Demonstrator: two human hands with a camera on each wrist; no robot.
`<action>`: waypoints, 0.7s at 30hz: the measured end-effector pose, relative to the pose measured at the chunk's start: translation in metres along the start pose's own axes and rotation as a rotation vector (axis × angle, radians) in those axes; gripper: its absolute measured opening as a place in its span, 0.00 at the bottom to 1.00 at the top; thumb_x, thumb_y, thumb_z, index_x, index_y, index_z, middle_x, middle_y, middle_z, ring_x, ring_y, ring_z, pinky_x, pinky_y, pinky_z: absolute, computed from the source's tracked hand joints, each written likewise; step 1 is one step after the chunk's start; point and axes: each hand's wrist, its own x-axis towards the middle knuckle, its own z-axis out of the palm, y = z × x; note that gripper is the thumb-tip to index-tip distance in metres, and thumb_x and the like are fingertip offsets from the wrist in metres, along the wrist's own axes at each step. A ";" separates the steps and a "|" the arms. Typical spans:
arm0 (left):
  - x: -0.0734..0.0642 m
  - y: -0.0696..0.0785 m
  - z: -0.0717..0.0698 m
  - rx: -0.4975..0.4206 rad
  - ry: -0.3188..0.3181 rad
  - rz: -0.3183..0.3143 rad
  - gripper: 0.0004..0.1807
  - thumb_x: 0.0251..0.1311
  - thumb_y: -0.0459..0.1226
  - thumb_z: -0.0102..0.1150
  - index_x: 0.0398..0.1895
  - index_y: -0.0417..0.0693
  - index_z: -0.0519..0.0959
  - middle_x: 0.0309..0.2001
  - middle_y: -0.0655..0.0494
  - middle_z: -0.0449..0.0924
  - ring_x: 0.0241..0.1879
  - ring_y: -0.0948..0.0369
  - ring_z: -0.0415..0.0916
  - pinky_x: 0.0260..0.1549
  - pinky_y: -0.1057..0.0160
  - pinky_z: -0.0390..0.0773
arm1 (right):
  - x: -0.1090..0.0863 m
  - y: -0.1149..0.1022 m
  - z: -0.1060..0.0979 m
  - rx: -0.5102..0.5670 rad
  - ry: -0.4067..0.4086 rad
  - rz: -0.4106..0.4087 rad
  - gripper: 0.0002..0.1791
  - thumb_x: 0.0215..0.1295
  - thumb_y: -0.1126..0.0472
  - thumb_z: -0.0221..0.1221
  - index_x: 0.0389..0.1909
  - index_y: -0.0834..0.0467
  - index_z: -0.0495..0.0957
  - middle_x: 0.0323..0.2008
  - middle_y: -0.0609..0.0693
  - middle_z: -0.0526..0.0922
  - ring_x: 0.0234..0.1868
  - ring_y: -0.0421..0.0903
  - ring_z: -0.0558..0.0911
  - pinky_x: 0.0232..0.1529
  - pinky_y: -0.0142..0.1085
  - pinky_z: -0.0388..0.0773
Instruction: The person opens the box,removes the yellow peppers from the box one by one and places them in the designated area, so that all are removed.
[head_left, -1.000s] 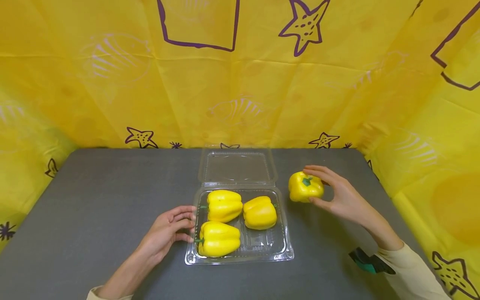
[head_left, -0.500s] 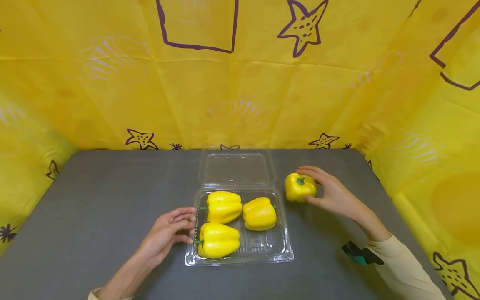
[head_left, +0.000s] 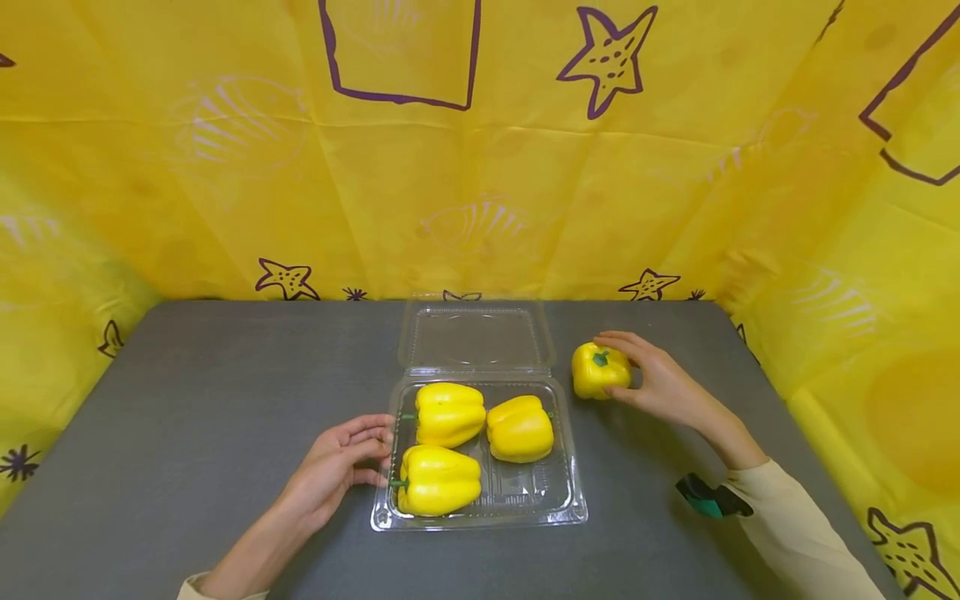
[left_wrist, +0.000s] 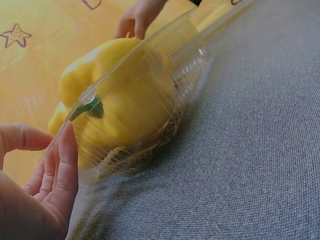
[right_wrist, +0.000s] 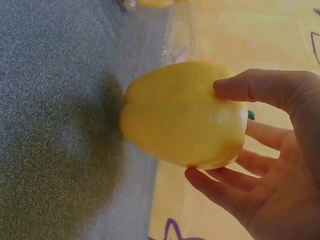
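Note:
In the head view my left hand (head_left: 333, 467) is at the left rim of a clear plastic clamshell container (head_left: 525, 518). The left wrist view shows that hand's thumb and fingers pinching the rim (left_wrist: 117, 65) from both sides. Three yellow bell peppers lie in the base: one at back left (head_left: 450, 414), one at front left (head_left: 438, 481), one on the right (head_left: 520, 429). My right hand (head_left: 663, 383) grips another yellow bell pepper (head_left: 596, 372), stem up, to the right of the container. Whether this pepper's bottom touches the table, I cannot tell.
The container's transparent lid (head_left: 476, 335) is folded back flat behind the base. Everything stands on a dark grey cloth-covered table (head_left: 225, 392). A yellow printed curtain (head_left: 480, 167) encloses its back and sides. A dark and green strap (head_left: 712, 497) hangs by the right sleeve.
My right hand has moved a little left toward the container with its bell pepper, mostly in the first half second. The left hand and the container have stayed in place.

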 end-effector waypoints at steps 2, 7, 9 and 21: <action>0.000 -0.001 0.000 -0.004 0.002 -0.004 0.25 0.60 0.27 0.57 0.61 0.28 0.66 0.38 0.55 0.78 0.31 0.61 0.76 0.30 0.61 0.85 | 0.001 0.003 0.001 -0.002 0.000 0.000 0.34 0.51 0.69 0.69 0.62 0.68 0.71 0.61 0.64 0.72 0.59 0.64 0.73 0.54 0.58 0.74; 0.000 -0.001 0.001 -0.010 0.003 -0.007 0.26 0.60 0.27 0.57 0.61 0.28 0.66 0.38 0.54 0.78 0.31 0.61 0.76 0.30 0.61 0.85 | 0.004 0.008 0.002 0.001 -0.007 0.016 0.34 0.52 0.69 0.68 0.62 0.69 0.71 0.61 0.65 0.72 0.58 0.64 0.74 0.52 0.57 0.76; 0.000 -0.001 0.001 -0.010 0.003 -0.006 0.26 0.60 0.27 0.57 0.61 0.28 0.66 0.38 0.54 0.78 0.31 0.61 0.76 0.30 0.61 0.85 | 0.005 0.009 0.002 0.007 -0.018 0.025 0.33 0.53 0.69 0.68 0.62 0.69 0.71 0.62 0.65 0.71 0.59 0.64 0.73 0.52 0.57 0.76; 0.001 -0.001 0.000 -0.019 -0.004 -0.003 0.26 0.62 0.27 0.56 0.63 0.27 0.64 0.39 0.55 0.78 0.31 0.61 0.76 0.30 0.61 0.85 | 0.005 0.011 0.002 0.043 -0.060 0.072 0.35 0.54 0.70 0.68 0.64 0.70 0.68 0.66 0.68 0.63 0.60 0.66 0.71 0.49 0.55 0.80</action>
